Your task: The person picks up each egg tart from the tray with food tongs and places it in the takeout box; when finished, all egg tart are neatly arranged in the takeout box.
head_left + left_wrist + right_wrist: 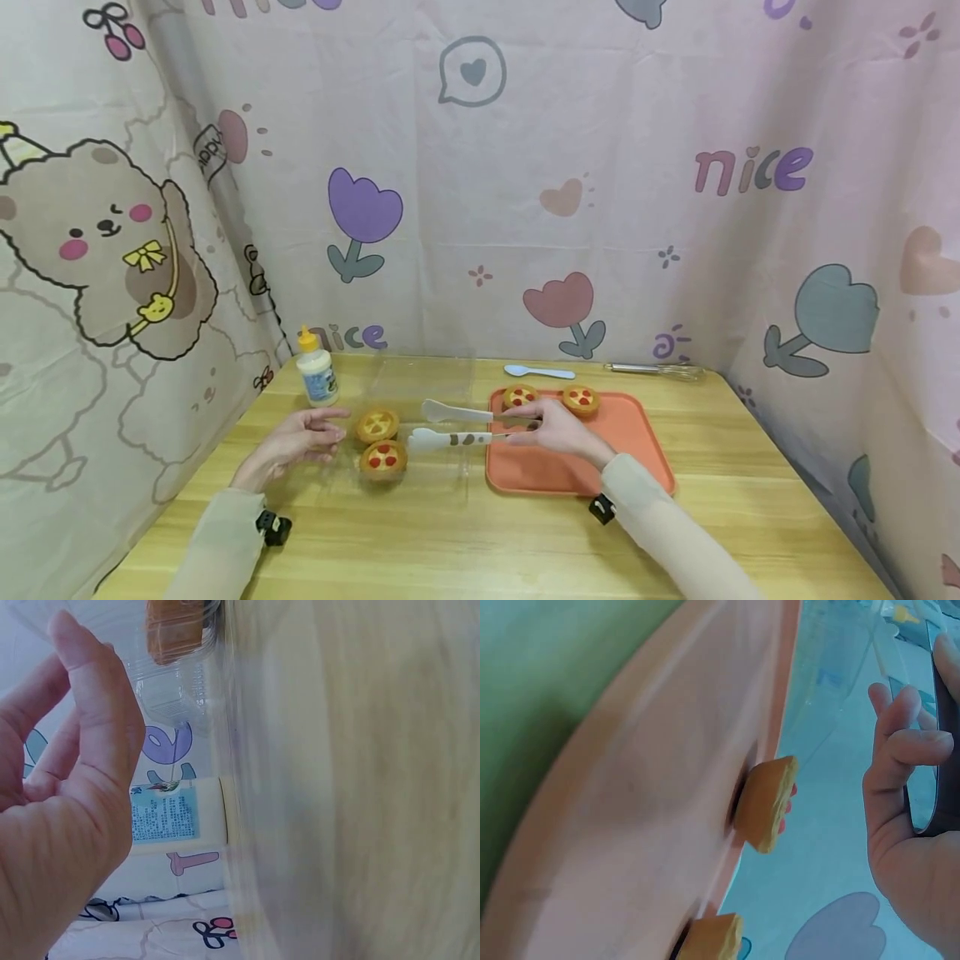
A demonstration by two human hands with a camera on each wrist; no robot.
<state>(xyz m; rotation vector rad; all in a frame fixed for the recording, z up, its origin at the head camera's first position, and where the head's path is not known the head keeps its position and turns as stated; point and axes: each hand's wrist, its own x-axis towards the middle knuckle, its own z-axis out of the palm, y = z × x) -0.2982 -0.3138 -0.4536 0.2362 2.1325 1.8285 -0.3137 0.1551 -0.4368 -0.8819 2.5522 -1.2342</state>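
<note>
My right hand (555, 429) grips a pair of tongs (450, 437) with white, spread ends that point left. Those ends hover over the right part of a clear plastic container (450, 477), close to two tarts (383, 459) inside it. Nothing sits between the tong ends. Beside the container's left edge is my left hand (298, 440), fingers loosely bent and holding nothing; whether it touches the plastic I cannot tell. On an orange tray (577, 479) under my right hand lie two more tarts (581, 402) with red toppings, seen from the side in the right wrist view (763, 804).
A bottle with a yellow nozzle (318, 379) stands at the back left. Behind the tray lie a light blue spoon (540, 372) and a wire whisk (667, 371). The container's raised lid (423, 375) leans toward the patterned curtain (480, 208) behind the table.
</note>
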